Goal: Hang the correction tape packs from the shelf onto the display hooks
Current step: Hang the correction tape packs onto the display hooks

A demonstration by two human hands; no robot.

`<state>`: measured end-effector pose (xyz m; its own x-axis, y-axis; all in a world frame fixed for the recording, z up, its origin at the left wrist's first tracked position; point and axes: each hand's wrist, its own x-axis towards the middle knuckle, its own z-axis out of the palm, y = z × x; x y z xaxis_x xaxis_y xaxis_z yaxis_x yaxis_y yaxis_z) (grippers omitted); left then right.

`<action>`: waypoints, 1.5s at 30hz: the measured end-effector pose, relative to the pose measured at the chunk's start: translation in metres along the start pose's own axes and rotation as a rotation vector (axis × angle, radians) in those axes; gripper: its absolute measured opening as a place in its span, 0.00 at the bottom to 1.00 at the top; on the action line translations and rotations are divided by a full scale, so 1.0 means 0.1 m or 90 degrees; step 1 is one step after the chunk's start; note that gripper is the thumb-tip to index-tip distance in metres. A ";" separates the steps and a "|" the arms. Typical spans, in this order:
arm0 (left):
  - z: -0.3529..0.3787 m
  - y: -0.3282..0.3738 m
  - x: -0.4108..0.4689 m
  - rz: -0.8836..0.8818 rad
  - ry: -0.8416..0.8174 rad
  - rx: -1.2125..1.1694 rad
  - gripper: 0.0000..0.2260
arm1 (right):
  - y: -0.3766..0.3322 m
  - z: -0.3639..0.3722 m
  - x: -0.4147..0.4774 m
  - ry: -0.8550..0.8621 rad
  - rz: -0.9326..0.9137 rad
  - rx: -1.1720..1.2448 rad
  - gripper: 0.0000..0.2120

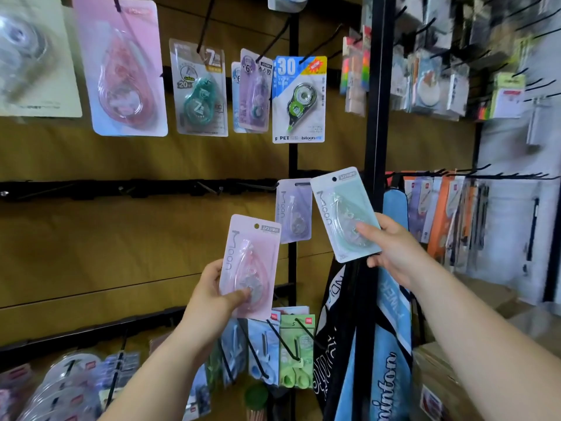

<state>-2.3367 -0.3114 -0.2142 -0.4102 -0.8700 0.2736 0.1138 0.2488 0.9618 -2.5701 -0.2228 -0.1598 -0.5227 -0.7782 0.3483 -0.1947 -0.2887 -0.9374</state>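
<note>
Landmark: the purple pack (pixel 294 211) already hanging from the black rail (pixel 91 189).

Left of it along that rail, a bare hook (pixel 209 189) sticks out, and others seem to sit nearby, though blur makes them hard to count. Below and just left of the purple pack, the left hand (pixel 212 296) is clamped on the lower end of a pink pack (pixel 249 265), thumb on the front and fingers behind, with the punched hole at the top free. Just right of the purple pack, partly overlapping its edge, the right hand (pixel 394 250) pinches a green pack (pixel 346 214) the same way, tilted, its hole level with the rail.

Both packs are in hand and neither is hung, so the hanging step is under way. The green pack looks closest to going on. Next, one pack's hole has to be lined up with a hook tip and slid back along it, keeping the card square so it doesn't snag.
</note>
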 end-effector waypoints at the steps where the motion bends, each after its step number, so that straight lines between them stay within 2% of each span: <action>1: 0.00 0.01 0.00 0.000 0.000 0.005 0.19 | 0.00 0.01 0.01 -0.003 0.004 -0.008 0.11; 8: -0.04 -0.01 0.03 0.001 0.013 -0.007 0.20 | 0.07 0.08 0.07 -0.002 0.010 -0.038 0.09; 18: -0.28 -0.14 0.13 -0.001 0.034 -0.044 0.20 | 0.31 0.56 0.53 0.042 0.029 -0.055 0.17; 27: -0.42 -0.21 0.22 0.003 0.033 -0.067 0.21 | 0.49 0.80 0.81 0.047 0.060 -0.071 0.19; 31: -0.40 -0.21 0.21 0.010 0.025 -0.062 0.22 | 0.53 0.83 0.76 0.045 0.111 -0.076 0.27; 35: -0.32 -0.16 0.17 0.018 -0.001 -0.059 0.22 | 0.58 0.78 0.59 0.134 0.092 -0.165 0.31; 37: -0.24 -0.12 0.15 0.029 -0.020 -0.066 0.22 | 0.53 0.74 0.46 0.116 0.082 -0.166 0.29; 42: 0.09 0.01 0.15 0.074 -0.065 -0.072 0.21 | 0.25 0.63 0.08 -0.105 0.057 -0.025 0.13; 45: 0.33 0.10 0.18 0.091 -0.079 -0.065 0.22 | 0.10 0.56 0.00 -0.113 -0.017 -0.026 0.06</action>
<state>-2.3724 -0.3102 -0.1994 -0.4903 -0.7687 0.4108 0.2671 0.3161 0.9103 -2.5256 -0.2565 -0.1693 -0.3632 -0.8574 0.3645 -0.2423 -0.2908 -0.9256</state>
